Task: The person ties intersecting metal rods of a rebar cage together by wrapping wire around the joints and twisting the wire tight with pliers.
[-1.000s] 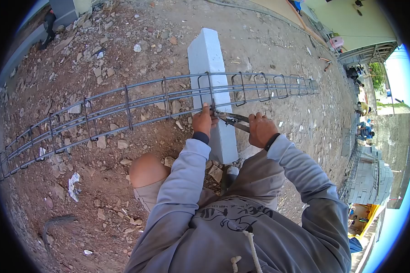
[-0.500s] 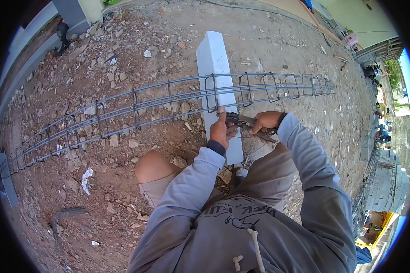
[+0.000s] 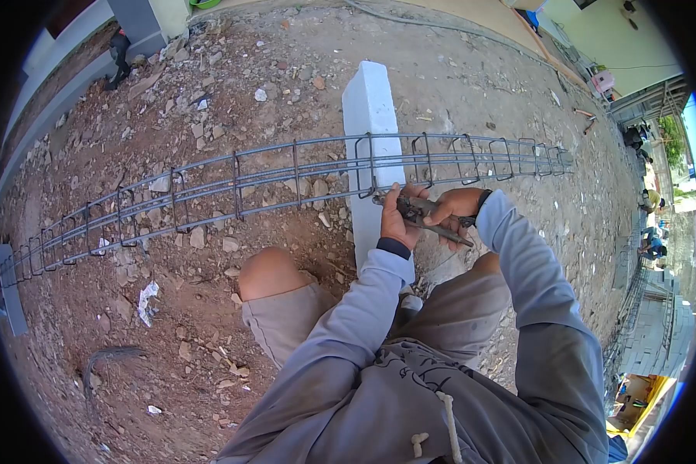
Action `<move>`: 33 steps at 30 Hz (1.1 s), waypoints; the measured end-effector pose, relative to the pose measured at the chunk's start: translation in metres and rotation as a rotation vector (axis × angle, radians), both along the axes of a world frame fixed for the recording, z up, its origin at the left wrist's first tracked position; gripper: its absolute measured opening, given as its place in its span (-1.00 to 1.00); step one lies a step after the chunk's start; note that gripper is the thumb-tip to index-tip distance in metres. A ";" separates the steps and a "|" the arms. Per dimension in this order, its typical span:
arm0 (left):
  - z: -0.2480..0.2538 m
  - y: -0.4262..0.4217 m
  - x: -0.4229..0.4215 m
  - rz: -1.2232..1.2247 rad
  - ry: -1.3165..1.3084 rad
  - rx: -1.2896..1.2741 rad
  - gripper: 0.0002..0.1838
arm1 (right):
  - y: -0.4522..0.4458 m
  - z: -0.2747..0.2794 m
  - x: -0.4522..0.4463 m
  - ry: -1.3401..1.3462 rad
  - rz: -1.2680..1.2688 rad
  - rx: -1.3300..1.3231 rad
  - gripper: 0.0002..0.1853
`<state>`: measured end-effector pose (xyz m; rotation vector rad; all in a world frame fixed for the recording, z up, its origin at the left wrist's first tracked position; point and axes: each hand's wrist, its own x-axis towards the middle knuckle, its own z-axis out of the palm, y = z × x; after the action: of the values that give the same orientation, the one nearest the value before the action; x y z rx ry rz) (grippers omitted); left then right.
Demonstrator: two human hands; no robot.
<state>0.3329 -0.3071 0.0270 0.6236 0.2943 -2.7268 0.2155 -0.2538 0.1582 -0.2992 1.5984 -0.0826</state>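
A long rebar cage (image 3: 267,174) with several square stirrups lies across a pale block (image 3: 373,100). Just below the cage's near bar, over the block, my left hand (image 3: 399,223) is closed round the jaw end of dark metal pincers (image 3: 417,209). My right hand (image 3: 458,207) grips the same pincers from the right, with a handle sticking out below its fingers. Both hands are close together. The pincers' jaws are partly hidden by my fingers.
Rubble and stones cover the ground (image 3: 185,294). A second block (image 3: 9,290) supports the cage's far left end. A bundle of thin wire (image 3: 104,359) lies at lower left. People (image 3: 653,243) and stacked grey blocks (image 3: 657,321) are at the right edge.
Both hands have drawn together on the pincers, and the pincers have turned so that the handle end points down to the right. The view has shifted, so the cage and block appear further right.
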 end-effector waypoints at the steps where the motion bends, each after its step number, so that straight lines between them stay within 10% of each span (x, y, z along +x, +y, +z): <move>1: -0.004 0.001 -0.007 0.046 0.006 0.046 -0.66 | -0.009 0.012 0.006 0.164 0.124 0.005 -0.39; 5: 0.005 -0.004 -0.008 -0.017 -0.078 -0.014 -0.74 | -0.001 0.036 0.065 1.147 0.827 -0.302 -0.14; 13: 0.011 -0.009 -0.023 0.014 -0.175 0.082 -0.74 | 0.036 -0.002 0.076 1.642 0.951 -0.444 -0.40; 22: 0.029 -0.023 0.023 -0.199 -0.415 -0.271 -0.38 | 0.010 0.005 0.008 1.079 0.822 -0.402 -0.70; 25: 0.010 -0.021 0.040 -0.377 -0.776 -1.269 -0.41 | -0.015 0.008 -0.010 0.790 0.904 -0.259 -0.79; 26: 0.017 -0.019 0.046 -0.391 -0.864 -1.630 -0.22 | -0.027 0.027 -0.008 0.581 0.566 0.000 -0.76; 33: 0.046 -0.002 0.023 -0.222 -0.976 -2.347 -0.09 | -0.044 0.036 -0.020 0.272 0.323 0.209 -0.72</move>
<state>0.3561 -0.3094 0.0726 0.7786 -2.4893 -0.8465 0.1959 -0.2981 0.1946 -0.4144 1.7896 0.3865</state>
